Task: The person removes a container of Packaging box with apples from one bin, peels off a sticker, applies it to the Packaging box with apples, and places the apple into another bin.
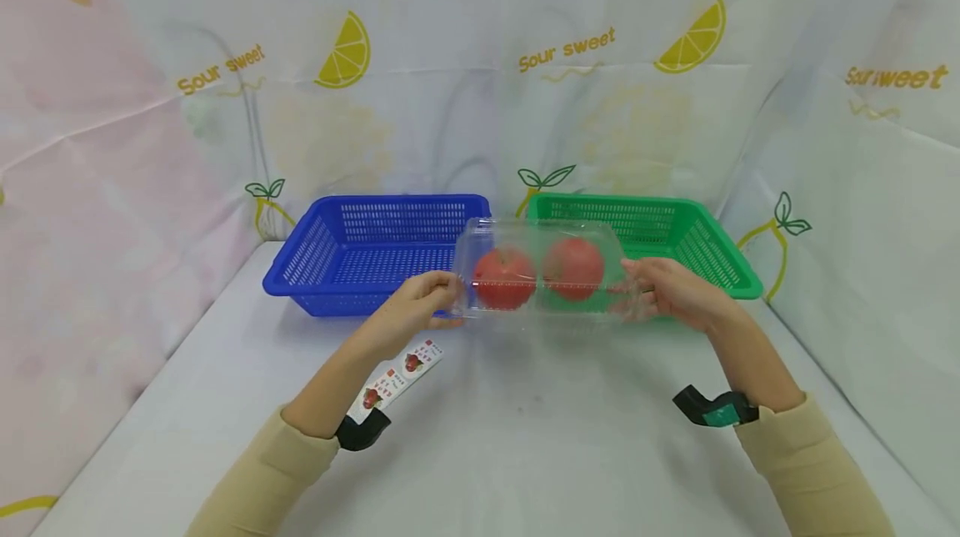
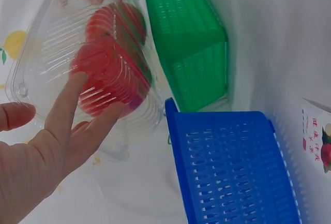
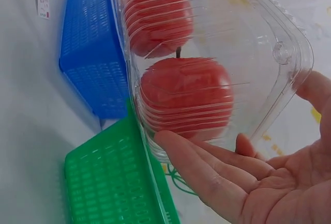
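Note:
A clear plastic clamshell box (image 1: 540,238) is held up off the table, with its lid down. Inside it, a red apple (image 1: 504,280) lies to the left and another red apple (image 1: 574,269) to the right. My left hand (image 1: 411,308) grips the box's left end; in the left wrist view its thumb is at the rim and its fingers lie against the ribbed side. At the opposite end, my right hand (image 1: 678,293) holds the box between thumb and fingers. Ridges in the plastic partly blur the apples in both wrist views.
Behind the box stand a blue plastic basket (image 1: 300,278) at left and a green plastic basket (image 1: 731,262) at right. A strip of labels with apple pictures (image 1: 397,377) lies on the white table (image 1: 525,454), partly behind my left forearm. Printed cloth (image 1: 450,120) hangs around the table.

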The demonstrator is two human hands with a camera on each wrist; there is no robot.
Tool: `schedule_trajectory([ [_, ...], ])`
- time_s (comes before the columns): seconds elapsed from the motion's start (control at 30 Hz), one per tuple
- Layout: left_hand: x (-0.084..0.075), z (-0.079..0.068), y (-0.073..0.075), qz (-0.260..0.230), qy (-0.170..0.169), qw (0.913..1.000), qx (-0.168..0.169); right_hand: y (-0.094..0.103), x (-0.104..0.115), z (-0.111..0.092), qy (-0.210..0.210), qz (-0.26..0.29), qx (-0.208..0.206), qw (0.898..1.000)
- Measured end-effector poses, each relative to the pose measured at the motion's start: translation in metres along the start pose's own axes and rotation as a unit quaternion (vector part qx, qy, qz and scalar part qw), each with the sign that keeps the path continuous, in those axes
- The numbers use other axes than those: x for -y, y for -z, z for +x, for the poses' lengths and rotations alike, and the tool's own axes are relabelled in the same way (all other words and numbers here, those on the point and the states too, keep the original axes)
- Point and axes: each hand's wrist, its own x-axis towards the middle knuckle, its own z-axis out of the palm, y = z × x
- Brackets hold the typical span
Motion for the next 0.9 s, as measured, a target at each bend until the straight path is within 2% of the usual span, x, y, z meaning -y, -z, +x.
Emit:
schedule_trajectory([
  [0.27,0.008,-0.021,0.006,0.006,0.005,0.9999,0.009,-0.011,-0.001,-0.006,-0.001,-0.006,0.019,1.0],
  [0.53,0.009,-0.044,0.011,0.066,0.001,0.9974,0.031,-0.019,-0.004,-0.01,0.007,-0.007,0.058,0.998],
  [0.77,0.015,-0.063,0.011,0.068,0.023,0.9965,0.044,-0.029,-0.01,-0.014,0.0,-0.021,0.083,0.996],
  [0.9,0.019,-0.07,0.012,0.059,0.022,0.9968,0.049,-0.034,-0.014,-0.016,-0.001,-0.026,0.09,0.996],
])
